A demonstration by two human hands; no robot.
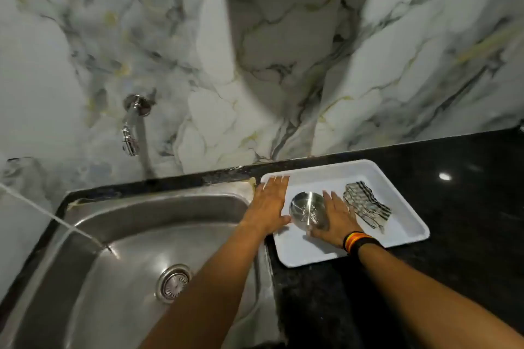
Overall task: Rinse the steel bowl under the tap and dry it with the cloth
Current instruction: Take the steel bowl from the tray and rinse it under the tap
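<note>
Bowl (307, 211) sits in the tray (402, 238) between both flat-open, empty hands, left (270, 204) and right (334, 217), right grip touching its rim.

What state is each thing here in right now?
steel bowl: upright in the tray, between both hands
cloth: crumpled, lying in the tray, untouched
tray: on the counter
tap: no water visible
sink: basin empty
left hand: open, flat
right hand: open, beside the bowl
</note>
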